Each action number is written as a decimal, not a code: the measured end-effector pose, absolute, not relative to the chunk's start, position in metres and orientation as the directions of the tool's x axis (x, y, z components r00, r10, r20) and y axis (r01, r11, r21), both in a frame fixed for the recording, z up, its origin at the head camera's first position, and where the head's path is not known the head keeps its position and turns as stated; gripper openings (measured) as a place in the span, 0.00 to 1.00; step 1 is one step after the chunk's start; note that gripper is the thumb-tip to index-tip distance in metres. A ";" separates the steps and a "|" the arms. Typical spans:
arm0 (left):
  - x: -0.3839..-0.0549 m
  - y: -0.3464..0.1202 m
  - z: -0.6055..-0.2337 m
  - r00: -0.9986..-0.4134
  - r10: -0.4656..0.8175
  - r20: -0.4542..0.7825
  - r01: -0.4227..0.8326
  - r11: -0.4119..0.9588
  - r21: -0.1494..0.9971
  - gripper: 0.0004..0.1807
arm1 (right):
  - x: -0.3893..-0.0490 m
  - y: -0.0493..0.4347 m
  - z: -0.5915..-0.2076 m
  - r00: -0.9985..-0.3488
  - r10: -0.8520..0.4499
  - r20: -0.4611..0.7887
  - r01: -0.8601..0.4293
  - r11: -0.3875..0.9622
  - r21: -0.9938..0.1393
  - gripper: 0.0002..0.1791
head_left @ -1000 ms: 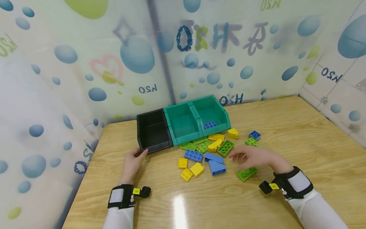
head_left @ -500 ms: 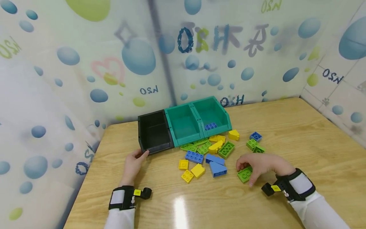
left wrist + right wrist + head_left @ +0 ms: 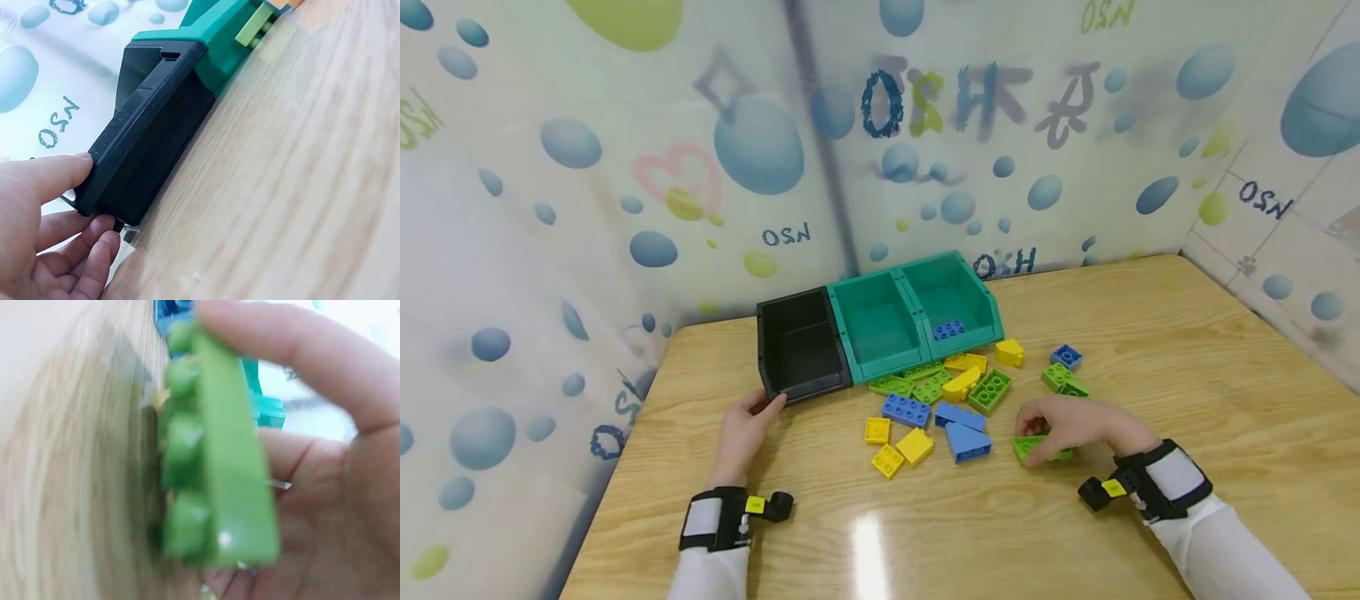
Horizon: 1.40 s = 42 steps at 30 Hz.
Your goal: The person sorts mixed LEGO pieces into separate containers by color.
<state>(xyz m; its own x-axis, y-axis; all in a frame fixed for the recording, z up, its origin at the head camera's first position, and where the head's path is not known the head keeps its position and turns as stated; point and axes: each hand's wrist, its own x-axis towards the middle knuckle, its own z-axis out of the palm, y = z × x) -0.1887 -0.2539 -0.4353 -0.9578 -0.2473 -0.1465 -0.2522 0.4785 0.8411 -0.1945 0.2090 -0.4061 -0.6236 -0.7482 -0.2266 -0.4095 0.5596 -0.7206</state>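
Note:
My left hand (image 3: 747, 433) holds the black bin (image 3: 807, 389) at its front left corner. In the left wrist view its thumb lies on the bin's front lip (image 3: 134, 122) and its other fingers curl below the corner. My right hand (image 3: 1078, 423) pinches a long green building brick (image 3: 1026, 450) by its sides, right of the loose pile. Up close in the right wrist view, the green brick (image 3: 237, 469) has its studs turned toward the table. Beside it lie two blue bricks (image 3: 967, 442), and behind the hand are green bricks (image 3: 1060, 377).
Two joined teal bins (image 3: 887, 367) adjoin the black one; the right one contains a blue brick (image 3: 949, 329). Yellow bricks (image 3: 915, 447), a blue eight-stud brick (image 3: 906, 410) and several green bricks (image 3: 931, 387) lie before them. A patterned curtain (image 3: 760, 217) hangs behind the wooden table (image 3: 940, 533).
My right hand has come down toward the near side onto the long green brick, has taken hold of it and turned it slightly. My left hand stays on the black bin.

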 end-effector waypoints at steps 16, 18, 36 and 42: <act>-0.189 -0.252 -0.433 -0.959 -0.250 -0.133 -0.243 0.485 0.840 0.31 | -0.206 0.215 -0.415 -0.657 -0.735 -0.167 -0.351 0.494 -0.796 0.12; -0.189 -0.252 -0.433 -0.958 -0.251 -0.136 -0.246 0.484 0.840 0.31 | -0.207 0.217 -0.417 -0.660 -0.735 -0.157 -0.348 0.484 -0.803 0.13; -0.187 -0.256 -0.433 -0.953 -0.257 -0.158 -0.266 0.473 0.840 0.33 | -0.208 0.212 -0.416 -0.762 -0.644 -0.068 -0.352 0.500 -0.791 0.21; -0.187 -0.256 -0.435 -0.960 -0.237 -0.152 -0.252 0.486 0.837 0.34 | -0.213 0.209 -0.402 -0.829 -0.559 0.003 -0.353 0.518 -0.779 0.20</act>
<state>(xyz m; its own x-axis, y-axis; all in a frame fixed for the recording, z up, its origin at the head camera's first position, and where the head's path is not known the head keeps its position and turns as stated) -0.1868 -0.2561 -0.4354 -0.9596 -0.2370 -0.1516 -0.2523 0.4862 0.8366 -0.2131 0.2094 -0.4022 -0.8292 -0.5590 0.0035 -0.3526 0.5182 -0.7791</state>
